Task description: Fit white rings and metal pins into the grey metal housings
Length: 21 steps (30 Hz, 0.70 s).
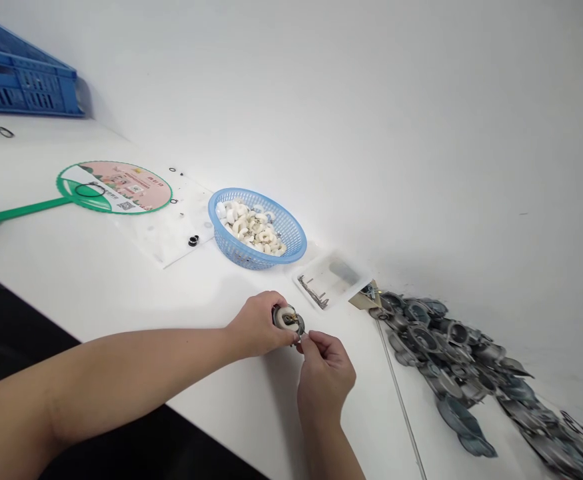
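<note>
Left hand point(256, 327), what's it doing?

Clenched around a round metal-and-white fitting point(287, 319), held above the white table point(96, 280).

And the right hand point(324, 380)?

Fingertips point(311, 341) pinching the fitting's rim, a blue mesh basket point(258, 260) of white rings point(251, 227) beyond

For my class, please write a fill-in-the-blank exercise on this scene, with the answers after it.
The left hand holds a round white-and-metal part while the ____ hand pinches at its edge.
A round blue plastic mesh basket holds small ____ pieces.
A flat paper fan has a ____ handle.
Dark grey round metal parts lie heaped on the ____ side of the view.
Answers: right; white; green; right.
</note>
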Each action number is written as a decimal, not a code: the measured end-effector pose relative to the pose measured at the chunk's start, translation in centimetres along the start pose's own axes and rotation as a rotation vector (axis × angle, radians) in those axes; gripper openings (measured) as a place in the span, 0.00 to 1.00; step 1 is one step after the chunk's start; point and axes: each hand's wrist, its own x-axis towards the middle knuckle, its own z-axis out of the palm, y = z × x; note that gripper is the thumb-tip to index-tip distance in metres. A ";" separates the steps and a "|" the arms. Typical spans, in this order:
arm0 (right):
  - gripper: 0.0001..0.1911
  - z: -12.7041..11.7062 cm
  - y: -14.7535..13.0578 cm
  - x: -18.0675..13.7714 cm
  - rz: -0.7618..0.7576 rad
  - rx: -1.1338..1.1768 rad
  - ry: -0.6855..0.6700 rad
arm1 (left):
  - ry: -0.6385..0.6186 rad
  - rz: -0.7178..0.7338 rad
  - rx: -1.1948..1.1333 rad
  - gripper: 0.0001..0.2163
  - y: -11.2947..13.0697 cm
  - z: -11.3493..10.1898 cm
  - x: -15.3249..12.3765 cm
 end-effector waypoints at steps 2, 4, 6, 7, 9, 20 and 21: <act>0.07 0.0 0.1 0.0 0.003 -0.018 0.008 | -0.001 0.000 -0.008 0.17 -0.1 0.1 0.0; 0.07 0.0 0.0 0.0 0.002 -0.047 0.009 | 0.000 0.005 -0.013 0.17 -0.1 0.1 0.0; 0.07 0.1 -0.1 -0.1 -0.004 -0.081 0.012 | 0.004 0.008 -0.013 0.17 -0.2 0.1 0.0; 0.06 0.1 -0.1 -0.1 -0.007 -0.099 0.012 | 0.008 0.007 -0.012 0.17 -0.2 0.2 0.0; 0.06 0.2 -0.2 -0.1 -0.008 -0.118 0.003 | 0.010 0.004 -0.014 0.17 -0.2 0.2 0.1; 0.05 0.1 0.1 0.3 -0.014 -0.221 -0.006 | 0.024 0.024 -0.030 0.17 -0.3 0.2 0.0; 0.05 0.0 0.0 0.3 -0.014 -0.228 -0.005 | 0.029 0.030 -0.028 0.17 -0.3 0.3 0.0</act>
